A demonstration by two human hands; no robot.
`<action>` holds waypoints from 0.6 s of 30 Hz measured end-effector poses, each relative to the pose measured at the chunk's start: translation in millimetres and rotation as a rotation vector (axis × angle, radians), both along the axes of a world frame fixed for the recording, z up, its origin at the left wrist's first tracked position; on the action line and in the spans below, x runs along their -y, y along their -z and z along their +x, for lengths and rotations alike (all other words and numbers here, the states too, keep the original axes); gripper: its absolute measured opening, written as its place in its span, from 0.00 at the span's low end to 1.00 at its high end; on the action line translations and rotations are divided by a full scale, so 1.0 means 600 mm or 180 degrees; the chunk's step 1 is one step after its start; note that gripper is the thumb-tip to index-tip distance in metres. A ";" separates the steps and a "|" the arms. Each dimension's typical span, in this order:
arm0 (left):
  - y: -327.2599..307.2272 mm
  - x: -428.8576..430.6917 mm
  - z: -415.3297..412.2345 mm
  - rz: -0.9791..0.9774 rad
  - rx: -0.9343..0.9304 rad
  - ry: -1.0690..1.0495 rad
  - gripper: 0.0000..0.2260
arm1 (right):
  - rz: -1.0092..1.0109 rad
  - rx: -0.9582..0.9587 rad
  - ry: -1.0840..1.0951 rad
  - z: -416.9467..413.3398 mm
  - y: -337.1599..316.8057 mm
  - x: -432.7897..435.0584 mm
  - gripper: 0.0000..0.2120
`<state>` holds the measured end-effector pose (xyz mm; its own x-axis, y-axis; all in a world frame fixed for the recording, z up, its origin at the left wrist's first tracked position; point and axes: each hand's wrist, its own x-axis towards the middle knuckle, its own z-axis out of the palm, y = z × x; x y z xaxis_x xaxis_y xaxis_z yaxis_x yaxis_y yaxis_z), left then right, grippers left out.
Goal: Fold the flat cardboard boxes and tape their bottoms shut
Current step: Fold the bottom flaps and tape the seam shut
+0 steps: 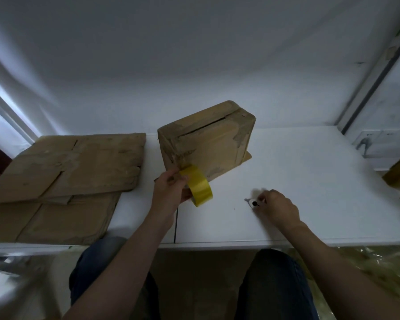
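As far as I can tell, tape roll: yellow, pinched in the left fingers, right up against the near bottom corner of the box. Can't make out whether the loose end is stuck down yet.
Small tool: lying on the table under the right fingertips. Blurry, pale with a black knob, so I'd guess a little cutter, but don't quote me.
Folded box: one is already popped into shape and stands tipped on the table just behind the roll. Its flaps are closed and there's a dark gap along the seam.
Taping: I see no yellow strip over that seam, so I'd call this box folded but not taped.
Flat cardboard stack: several sheets lie flat on the left side of the table, well apart from both hands. None are folded, so most of the job is left.
Left hand: fingers and thumb are curled round the roll's edge, holding it upright. The wrist is pretty straight and the forearm comes up from bottom left.
Right hand: fingers are bent down and closed over the tool with knuckles up and the palm low to the table. The forearm comes in from bottom right.
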<state>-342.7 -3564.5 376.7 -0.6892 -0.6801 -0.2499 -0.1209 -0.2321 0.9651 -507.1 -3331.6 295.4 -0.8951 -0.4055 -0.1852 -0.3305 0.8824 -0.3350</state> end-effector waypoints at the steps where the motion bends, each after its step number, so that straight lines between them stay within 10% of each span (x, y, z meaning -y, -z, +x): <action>1: -0.002 0.000 0.000 0.0000 0.0012 0.0009 0.19 | -0.0013 0.0005 -0.0020 -0.001 -0.001 0.001 0.10; 12: -0.019 -0.002 0.006 0.0155 0.0003 0.0062 0.12 | -0.2376 -0.0369 -0.1229 0.035 -0.175 0.091 0.06; 18: -0.024 -0.006 0.009 0.0151 -0.0040 0.0087 0.12 | -0.1832 -0.1146 -0.2958 0.047 -0.274 0.187 0.09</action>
